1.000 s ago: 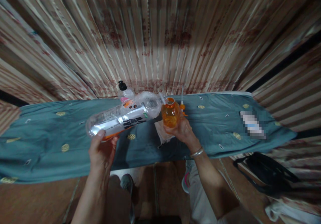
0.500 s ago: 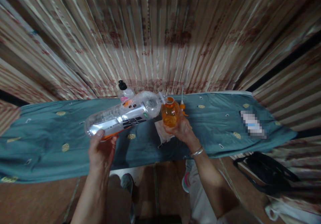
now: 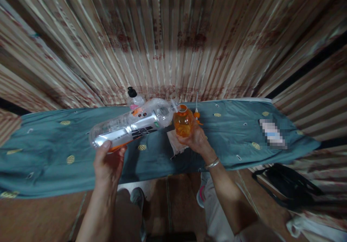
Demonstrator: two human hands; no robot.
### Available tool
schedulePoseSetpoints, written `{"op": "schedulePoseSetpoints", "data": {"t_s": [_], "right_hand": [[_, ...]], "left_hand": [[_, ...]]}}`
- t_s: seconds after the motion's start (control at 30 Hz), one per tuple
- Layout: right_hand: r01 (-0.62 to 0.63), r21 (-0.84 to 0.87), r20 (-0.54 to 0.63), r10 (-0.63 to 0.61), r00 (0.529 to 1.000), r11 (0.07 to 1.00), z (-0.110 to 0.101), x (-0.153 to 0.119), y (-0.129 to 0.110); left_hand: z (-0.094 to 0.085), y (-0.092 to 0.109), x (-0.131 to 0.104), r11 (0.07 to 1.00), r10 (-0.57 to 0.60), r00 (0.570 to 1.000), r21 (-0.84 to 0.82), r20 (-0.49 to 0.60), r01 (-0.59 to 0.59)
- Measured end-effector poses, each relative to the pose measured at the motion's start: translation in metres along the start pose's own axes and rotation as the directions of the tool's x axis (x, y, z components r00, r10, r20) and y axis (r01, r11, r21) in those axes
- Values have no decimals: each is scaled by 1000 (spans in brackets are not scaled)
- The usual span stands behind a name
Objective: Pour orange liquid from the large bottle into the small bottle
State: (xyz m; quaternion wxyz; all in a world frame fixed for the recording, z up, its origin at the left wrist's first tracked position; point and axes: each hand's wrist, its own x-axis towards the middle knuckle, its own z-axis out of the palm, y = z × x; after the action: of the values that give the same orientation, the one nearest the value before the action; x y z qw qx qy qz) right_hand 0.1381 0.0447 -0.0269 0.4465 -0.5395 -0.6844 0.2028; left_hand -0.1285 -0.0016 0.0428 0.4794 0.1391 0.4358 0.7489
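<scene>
My left hand (image 3: 108, 162) is closed round the lower part of a large clear plastic bottle (image 3: 141, 122) with a silver label. That bottle is tilted nearly level, its open neck pointing right at the mouth of an orange see-through bottle (image 3: 182, 122). Wrapped round the orange bottle from the right is my right hand (image 3: 197, 138), with a bracelet at the wrist. The orange bottle stands roughly upright, uncapped, with liquid low inside. Behind my right hand is an orange spray or pump head (image 3: 197, 115) with a clear tube pointing up. A pale cloth (image 3: 175, 144) lies below the orange bottle.
A clear bottle with a black pump top (image 3: 132, 93) stands behind the large bottle. On the right of the teal-covered table (image 3: 230, 141) lies a blurred-out flat object (image 3: 272, 133). A black bag (image 3: 287, 186) sits at the lower right; a striped curtain (image 3: 168, 39) hangs behind.
The large bottle and my left hand have shifted very slightly left and down. My right hand still holds the orange bottle in nearly the same place.
</scene>
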Motion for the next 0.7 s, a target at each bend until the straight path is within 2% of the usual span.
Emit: {"op": "schedulePoseSetpoints", "data": {"t_s": [0.3, 0.5, 0.7], "right_hand": [[-28, 37, 28, 27, 999, 999, -4, 1, -7], [-10, 19, -6, 11, 1000, 1000, -1, 1, -4], [24, -14, -8, -24, 1000, 1000, -1, 1, -1]], "left_hand": [[1, -1, 0, 1000, 30, 1000, 7, 1, -30], [-4, -1, 2, 997, 41, 997, 60, 61, -44], [1, 1, -1, 1000, 26, 1000, 11, 4, -26]]}}
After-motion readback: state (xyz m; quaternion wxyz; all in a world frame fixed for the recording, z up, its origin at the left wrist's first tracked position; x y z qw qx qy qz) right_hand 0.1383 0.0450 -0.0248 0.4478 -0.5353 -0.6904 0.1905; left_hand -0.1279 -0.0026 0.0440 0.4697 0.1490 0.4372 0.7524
